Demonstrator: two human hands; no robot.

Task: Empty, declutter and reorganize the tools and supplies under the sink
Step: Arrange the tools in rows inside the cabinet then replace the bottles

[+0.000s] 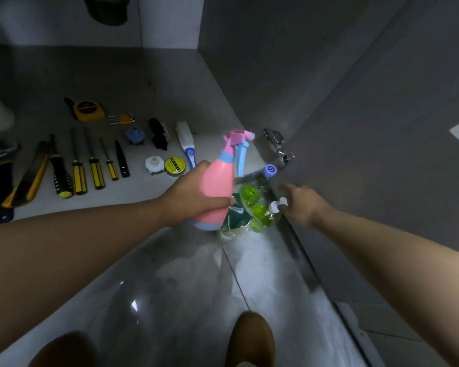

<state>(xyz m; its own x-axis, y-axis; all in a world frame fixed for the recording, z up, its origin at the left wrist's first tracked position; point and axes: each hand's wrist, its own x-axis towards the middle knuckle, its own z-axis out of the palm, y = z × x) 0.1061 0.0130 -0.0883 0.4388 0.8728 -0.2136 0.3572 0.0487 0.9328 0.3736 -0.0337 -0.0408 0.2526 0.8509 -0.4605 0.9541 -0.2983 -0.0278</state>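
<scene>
At the cabinet's (170, 83) right front edge, the left hand (194, 198) has its grip wrapped round the pink sprayer (217, 186), nozzle pointing away. The right hand (304, 205), fingers loose and empty, sits just right of the pump bottle (274, 207), nearer it.

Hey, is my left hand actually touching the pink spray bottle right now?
Touching. The head view shows the left hand wrapped round the pink spray bottle, gripping its body with no gap.
</scene>
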